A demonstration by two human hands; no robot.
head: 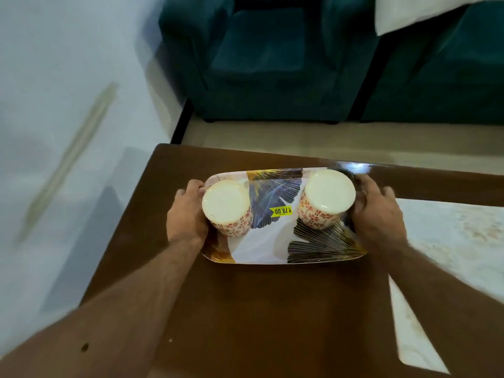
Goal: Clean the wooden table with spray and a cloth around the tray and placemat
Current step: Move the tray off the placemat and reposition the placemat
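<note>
A: Wooden table (245, 309), brown, glossy; pale placemat (450, 241) at right. Patterned tray (272, 241) near the far left corner, long axis left to right.

B: Grip?

A: Left hand (186, 214) and right hand (377, 211) curled around the short ends.

B: Risk?

A: Two upturned cups (226, 205), loose on top; probably sliding or toppling if tilted.

Bare forearms without sleeves; the right grip (377, 211) wears a ring.

Head view, looking steeply down (close) at table (245, 309)
</note>
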